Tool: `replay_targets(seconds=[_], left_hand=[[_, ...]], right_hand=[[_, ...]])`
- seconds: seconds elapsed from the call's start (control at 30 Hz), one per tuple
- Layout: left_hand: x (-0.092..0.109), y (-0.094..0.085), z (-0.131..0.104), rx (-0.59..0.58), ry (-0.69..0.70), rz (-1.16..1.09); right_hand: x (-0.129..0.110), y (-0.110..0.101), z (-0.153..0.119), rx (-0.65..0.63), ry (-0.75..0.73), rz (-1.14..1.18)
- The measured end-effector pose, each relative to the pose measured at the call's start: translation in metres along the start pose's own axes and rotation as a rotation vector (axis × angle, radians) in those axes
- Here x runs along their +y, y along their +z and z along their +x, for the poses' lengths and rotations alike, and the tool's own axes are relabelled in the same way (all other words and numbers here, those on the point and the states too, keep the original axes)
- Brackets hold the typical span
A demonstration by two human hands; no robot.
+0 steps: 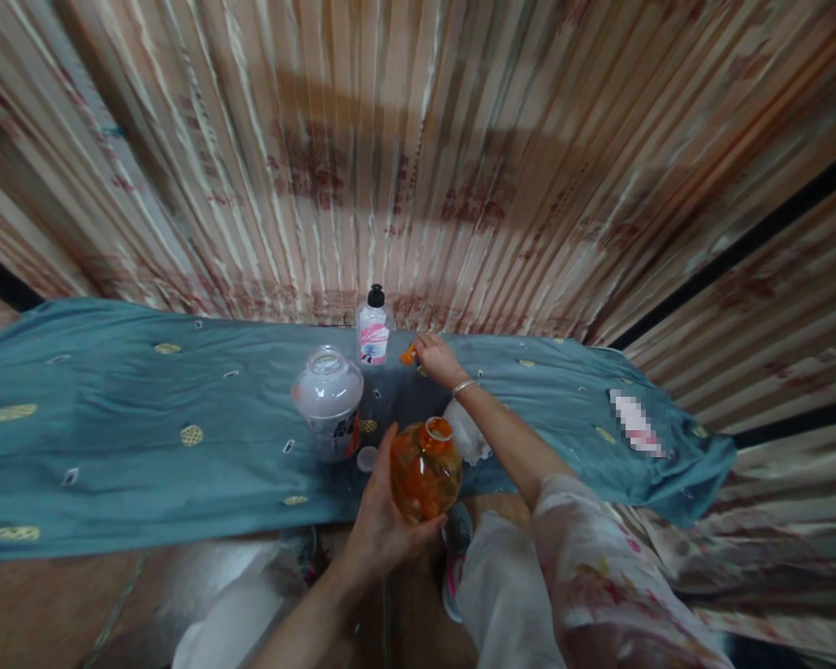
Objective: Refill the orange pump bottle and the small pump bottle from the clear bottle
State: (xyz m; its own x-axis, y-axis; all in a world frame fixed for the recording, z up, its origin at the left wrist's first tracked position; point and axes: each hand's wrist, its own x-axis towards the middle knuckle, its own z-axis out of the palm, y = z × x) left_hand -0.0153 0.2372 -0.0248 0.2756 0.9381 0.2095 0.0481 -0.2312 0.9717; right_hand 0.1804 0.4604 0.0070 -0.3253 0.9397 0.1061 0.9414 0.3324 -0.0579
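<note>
My left hand (383,520) is wrapped round an orange see-through bottle (426,474), whose round neck is uncapped and faces up towards me. Farther off, my right hand (437,360) pinches a small orange cap (409,354) just above the cloth. Left of the cap stands a clear bottle (373,336) with a black top and a pink label. A large clear plastic jar (327,404) with dark lettering is upright to the left of the orange bottle. Between the two lies a small pale round lid (366,458). Something white and crumpled (468,432) is partly hidden behind my right forearm.
A long narrow surface is covered by a teal cloth (125,409) with yellow and white prints. Pleated curtains (362,167) hang close behind it and on the right, where dark bars (745,242) cross them. A blurred pink-and-white item (636,423) lies at the right end.
</note>
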Motion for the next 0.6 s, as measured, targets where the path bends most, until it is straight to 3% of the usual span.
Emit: replay_targets(seconds=[0.2, 0.37, 0.47, 0.6], left_hand=[[0.000, 0.002, 0.000, -0.005, -0.003, -0.068], [0.005, 0.000, 0.001, 0.002, -0.009, -0.001], [0.012, -0.002, 0.000, 0.002, -0.015, 0.012], [0.027, -0.007, -0.006, 0.007, 0.007, 0.012]], right_hand=[[0.008, 0.018, -0.009, -0.011, 0.028, 0.048], [0.006, 0.017, -0.026, 0.128, 0.084, 0.167], [-0.006, 0.018, -0.047, 0.247, 0.116, 0.270], [-0.038, 0.028, -0.084, 0.400, 0.091, 0.500]])
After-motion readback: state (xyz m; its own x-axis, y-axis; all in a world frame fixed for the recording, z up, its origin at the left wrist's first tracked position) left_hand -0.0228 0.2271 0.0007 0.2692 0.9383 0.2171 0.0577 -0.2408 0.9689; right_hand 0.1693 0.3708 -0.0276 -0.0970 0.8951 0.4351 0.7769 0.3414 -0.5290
